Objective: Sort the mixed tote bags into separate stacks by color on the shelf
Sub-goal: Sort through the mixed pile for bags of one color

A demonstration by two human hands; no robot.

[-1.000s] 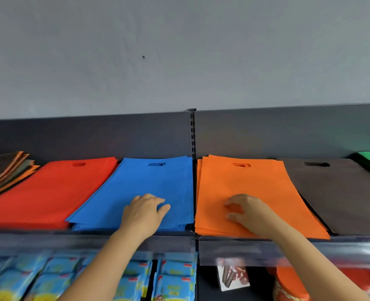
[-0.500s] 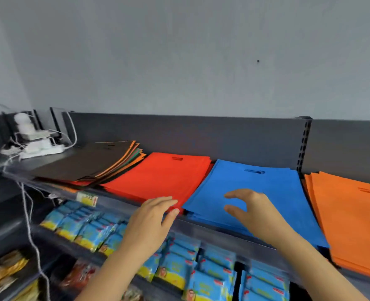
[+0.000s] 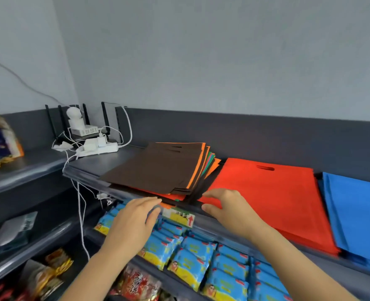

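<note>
I have both hands empty and spread wide. My left hand (image 3: 134, 216) hovers at the front lip of the dark grey metal shelf (image 3: 97, 165). My right hand (image 3: 229, 208) is just beside it, thumb and fingers apart, though I cannot tell whether they touch any fabric. Just beyond both hands lies the mixed pile of flat fabric tote bags (image 3: 158, 170), brown on top with orange, green and red edges fanning out underneath. To the right of my right hand sit a tidy stack of red-orange tote bags (image 3: 266, 192) and, further right, a stack of blue tote bags (image 3: 357, 213). I judge those colours largely done, with the mixed pile left to split. Beyond my left hand, a white power strip with tangled cables (image 3: 97, 148) crowds the shelf's far end. Blue-and-yellow snack packets (image 3: 190, 257) fill the rack below my hands, where a dropped bag could land.
</note>
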